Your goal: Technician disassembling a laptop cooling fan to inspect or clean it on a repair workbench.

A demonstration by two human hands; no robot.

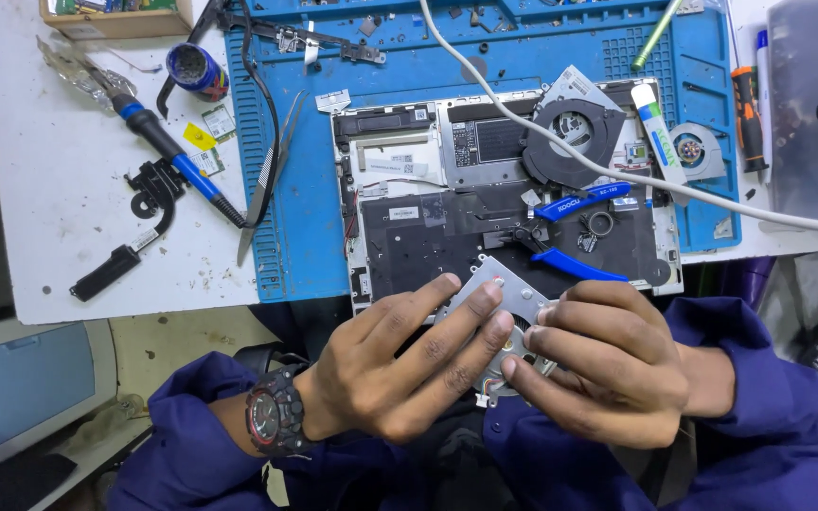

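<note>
A: Where is the fan assembly?

B: The fan assembly (513, 317), a flat grey metal part, sits between both hands at 6 o'clock, near the body. The left hand (400, 364) has its fingers clamped on the left edge; the right hand (608, 364) has its fingers closed on the right edge.

A: And beyond?

B: At 12 o'clock from the hands, the opened laptop (485, 199) lies on the blue mat (295, 227). Blue-handled pliers (570, 232) rest on it. A white cable (617, 175) crosses above. At 10 o'clock, tweezers (265, 185) and a soldering iron (177, 161).
</note>
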